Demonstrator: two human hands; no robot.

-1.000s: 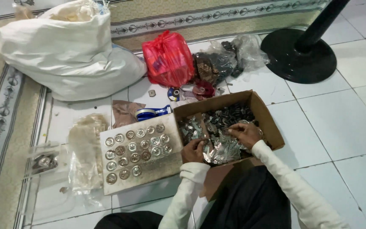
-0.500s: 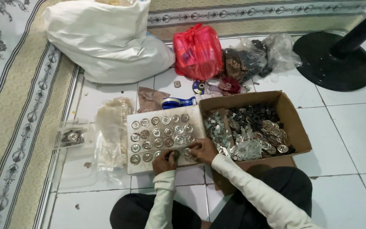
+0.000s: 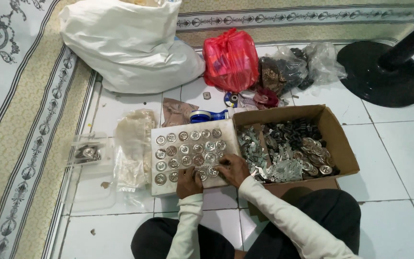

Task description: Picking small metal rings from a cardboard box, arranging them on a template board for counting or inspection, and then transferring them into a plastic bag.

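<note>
A white board (image 3: 166,188) lies on the tiled floor with several rows of round silver metal discs (image 3: 184,149) on it. My left hand (image 3: 188,182) rests on the board's near edge, fingers curled by the lowest row. My right hand (image 3: 233,169) sits beside it, fingertips pinching a disc at the board's near right corner. To the right, an open cardboard box (image 3: 337,139) holds a heap of loose metal discs and small silver and dark parts (image 3: 288,153).
A big white sack (image 3: 125,43), a red plastic bag (image 3: 230,60) and clear bags of dark parts (image 3: 293,69) lie behind. A blue tape dispenser (image 3: 207,115), a clear plastic bag (image 3: 132,146) and a small clear box (image 3: 87,152) sit nearby. A black stand base (image 3: 382,72) is at right, a patterned carpet (image 3: 20,120) at left.
My hands left the cardboard box and came over to the white board's near edge. The view shifted right and closer as my head moved.
</note>
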